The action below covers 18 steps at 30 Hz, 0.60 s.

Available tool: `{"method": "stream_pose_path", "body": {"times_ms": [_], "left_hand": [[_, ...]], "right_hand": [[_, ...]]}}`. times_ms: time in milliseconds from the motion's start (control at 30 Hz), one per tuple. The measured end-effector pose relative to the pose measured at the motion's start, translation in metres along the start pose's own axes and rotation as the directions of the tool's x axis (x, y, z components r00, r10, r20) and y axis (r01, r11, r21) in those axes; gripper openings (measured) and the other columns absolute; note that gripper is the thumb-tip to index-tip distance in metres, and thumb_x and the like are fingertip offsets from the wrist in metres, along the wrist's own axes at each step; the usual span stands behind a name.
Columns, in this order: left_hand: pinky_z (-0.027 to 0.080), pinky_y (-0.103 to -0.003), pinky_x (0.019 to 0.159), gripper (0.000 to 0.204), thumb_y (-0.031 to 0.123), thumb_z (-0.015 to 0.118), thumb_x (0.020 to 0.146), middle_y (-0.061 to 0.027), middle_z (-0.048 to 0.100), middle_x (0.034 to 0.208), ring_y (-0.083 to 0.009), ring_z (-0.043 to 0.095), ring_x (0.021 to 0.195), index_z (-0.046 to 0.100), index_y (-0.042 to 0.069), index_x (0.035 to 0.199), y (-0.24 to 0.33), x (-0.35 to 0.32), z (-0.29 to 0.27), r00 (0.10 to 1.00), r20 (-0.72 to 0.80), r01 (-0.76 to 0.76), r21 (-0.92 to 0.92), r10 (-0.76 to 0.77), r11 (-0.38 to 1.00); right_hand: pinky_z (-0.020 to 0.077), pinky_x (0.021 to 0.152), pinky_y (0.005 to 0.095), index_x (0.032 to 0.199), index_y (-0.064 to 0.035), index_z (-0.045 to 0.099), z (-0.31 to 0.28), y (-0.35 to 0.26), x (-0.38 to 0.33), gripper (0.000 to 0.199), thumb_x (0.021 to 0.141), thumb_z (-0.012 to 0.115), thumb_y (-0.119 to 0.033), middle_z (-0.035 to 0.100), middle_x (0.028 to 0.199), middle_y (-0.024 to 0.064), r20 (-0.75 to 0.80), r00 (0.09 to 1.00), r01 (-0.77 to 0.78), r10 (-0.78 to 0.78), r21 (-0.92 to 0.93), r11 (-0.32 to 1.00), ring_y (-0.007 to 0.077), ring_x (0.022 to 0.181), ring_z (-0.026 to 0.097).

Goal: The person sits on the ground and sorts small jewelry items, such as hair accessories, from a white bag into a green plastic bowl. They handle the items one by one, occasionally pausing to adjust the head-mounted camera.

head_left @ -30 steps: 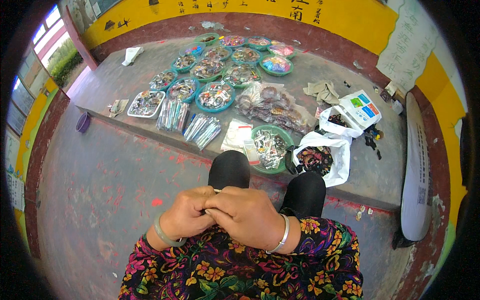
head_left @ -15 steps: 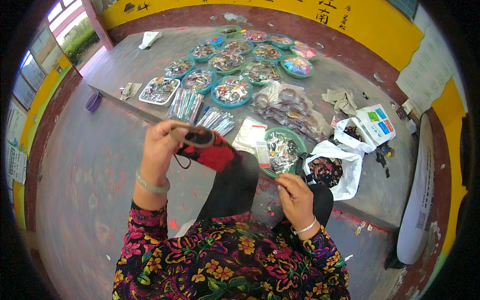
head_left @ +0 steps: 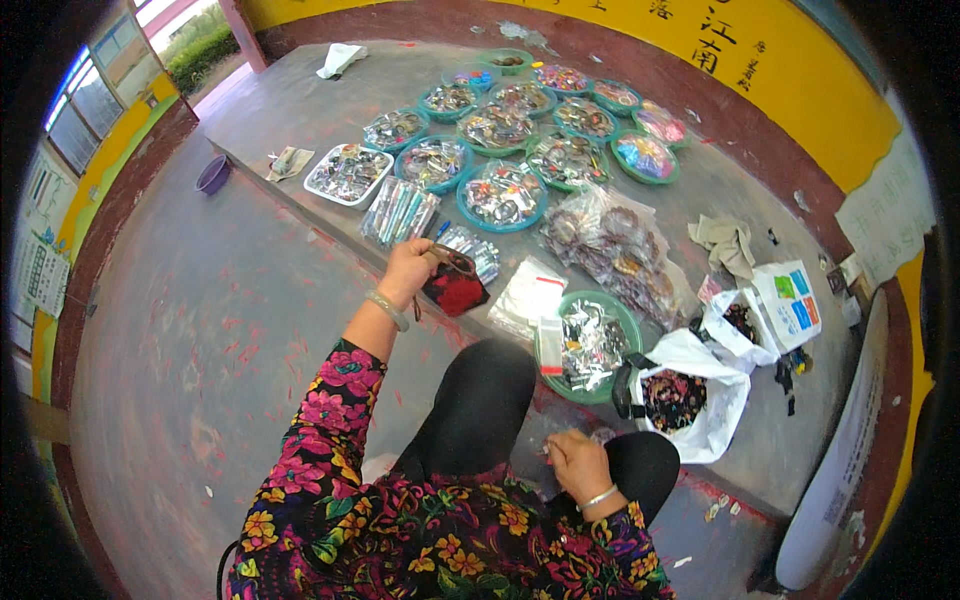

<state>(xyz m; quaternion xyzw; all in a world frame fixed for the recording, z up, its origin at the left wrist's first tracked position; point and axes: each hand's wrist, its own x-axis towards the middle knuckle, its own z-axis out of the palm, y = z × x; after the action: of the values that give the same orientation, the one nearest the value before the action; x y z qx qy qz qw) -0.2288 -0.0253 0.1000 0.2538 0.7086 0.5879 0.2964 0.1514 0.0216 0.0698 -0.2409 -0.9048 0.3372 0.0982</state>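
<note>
My left hand [head_left: 408, 268] stretches forward over the ledge's front edge, its fingers closed on a small red-and-black pouch [head_left: 460, 290]. The pouch hangs beside the bundles of pens [head_left: 400, 211], with a brownish loop at its top and a thin cord below my hand. My right hand [head_left: 578, 462] rests by my bent right knee, fingers curled together. Whatever is in its fingertips is too small to make out. Closest to it on the ledge stands a green basin [head_left: 632, 352] of small packets, with white plastic bags [head_left: 532, 290] on its left.
Several round basins [head_left: 503, 198] of small packaged goods and a white tray [head_left: 348, 200] cover the raised ledge. Bagged dark items [head_left: 612, 240] lie behind the green basin. A white sack [head_left: 722, 415] stands at right, a purple bowl [head_left: 213, 175] on the left floor.
My left hand has moved forward, away from my lap, carrying the pouch toward the pens. My right hand has drawn back from the green basin's rim to my knee. The view has shifted.
</note>
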Motion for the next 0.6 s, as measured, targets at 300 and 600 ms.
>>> {"method": "stream_pose_path", "body": {"times_ms": [300,600], "left_hand": [[0.028,-0.026,0.038,0.015,0.014,0.056,0.076,-0.0010,0.047,0.052,-0.0108,0.039,0.041,0.057,0.004,0.064,-0.074,0.121,-0.017,0.961,-0.014,0.277,-0.043,-0.278,0.960],[0.042,-0.031,0.043,0.017,0.016,0.050,0.082,-0.0071,0.057,0.061,-0.0175,0.053,0.048,0.058,0.003,0.074,-0.173,0.217,-0.047,0.945,-0.171,0.327,0.406,-0.280,0.854]], "right_hand": [[0.0469,0.059,0.0404,0.085,-0.0067,0.060,0.001,0.002,0.010,0.011,0.079,0.054,-0.014,0.058,0.078,0.0135,0.051,0.999,-0.002,-0.001,0.042,0.999,0.0328,0.070,0.057],[0.0482,0.062,0.0355,0.084,-0.0031,0.062,-0.003,0.000,0.020,0.012,0.076,0.059,-0.011,0.062,0.081,0.0118,0.156,0.987,-0.040,0.038,0.008,0.999,0.0301,0.072,0.060]]}}
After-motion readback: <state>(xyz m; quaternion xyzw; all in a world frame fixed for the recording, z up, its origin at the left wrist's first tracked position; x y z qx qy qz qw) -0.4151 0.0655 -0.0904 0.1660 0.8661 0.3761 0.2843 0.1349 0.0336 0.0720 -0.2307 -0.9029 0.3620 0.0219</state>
